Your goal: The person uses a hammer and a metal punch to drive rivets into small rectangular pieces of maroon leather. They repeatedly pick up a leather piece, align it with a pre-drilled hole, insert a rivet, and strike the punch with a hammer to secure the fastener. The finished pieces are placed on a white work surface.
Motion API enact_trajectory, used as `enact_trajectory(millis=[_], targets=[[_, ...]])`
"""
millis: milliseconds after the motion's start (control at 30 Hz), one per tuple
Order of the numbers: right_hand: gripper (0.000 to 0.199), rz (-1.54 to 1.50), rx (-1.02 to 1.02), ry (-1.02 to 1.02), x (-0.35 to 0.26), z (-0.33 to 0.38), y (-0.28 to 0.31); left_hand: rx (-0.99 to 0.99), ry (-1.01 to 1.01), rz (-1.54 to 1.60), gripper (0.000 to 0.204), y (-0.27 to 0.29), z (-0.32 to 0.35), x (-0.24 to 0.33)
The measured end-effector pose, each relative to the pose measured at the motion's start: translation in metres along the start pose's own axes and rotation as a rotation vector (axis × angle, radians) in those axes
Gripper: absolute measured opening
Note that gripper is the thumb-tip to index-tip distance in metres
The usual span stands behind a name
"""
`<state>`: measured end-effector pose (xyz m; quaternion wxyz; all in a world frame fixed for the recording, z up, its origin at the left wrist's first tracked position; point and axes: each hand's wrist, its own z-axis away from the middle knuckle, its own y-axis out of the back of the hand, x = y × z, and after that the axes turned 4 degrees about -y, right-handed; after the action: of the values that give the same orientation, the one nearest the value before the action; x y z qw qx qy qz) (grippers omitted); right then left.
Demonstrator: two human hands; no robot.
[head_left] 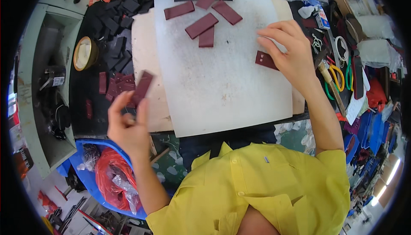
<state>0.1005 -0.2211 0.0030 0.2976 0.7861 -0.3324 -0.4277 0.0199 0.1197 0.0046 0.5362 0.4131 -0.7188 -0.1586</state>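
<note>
Head view | left hand (128, 128) pinches one dark red strip (142, 87) above desk's left edge; right hand (291, 55) fingers closed on punched red piece (265, 60) at white board (214, 85) rim; loose red strips (201, 25) lie farther up.

strips (208, 19) on board (214, 85), scissors (338, 78) right, bin (92, 179) below-left
</note>
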Motion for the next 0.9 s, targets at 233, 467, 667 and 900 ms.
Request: enact_trajectory(millis=[233, 467, 667, 900], targets=[[0.012, -0.062, -0.059, 0.2, -0.013, -0.056, -0.046, -0.071, -0.215, -0.12, 0.035, -0.001, -0.066, -0.023], [0.021, -0.053, -0.16, 0.114, -0.021, -0.07, -0.056, -0.239, -0.528, 0.015, 0.033, -0.097, -0.145, -0.002], [0.018, -0.199, -0.199, -0.027, -0.042, -0.013, -0.009, -0.166, -0.493, 0.097, 0.033, -0.091, -0.13, 0.002], [0.01, -0.699, -0.622, 0.046, -0.091, 0.072, 0.036, -0.415, -0.522, 0.144, 0.044, -0.039, -0.012, 0.047]])
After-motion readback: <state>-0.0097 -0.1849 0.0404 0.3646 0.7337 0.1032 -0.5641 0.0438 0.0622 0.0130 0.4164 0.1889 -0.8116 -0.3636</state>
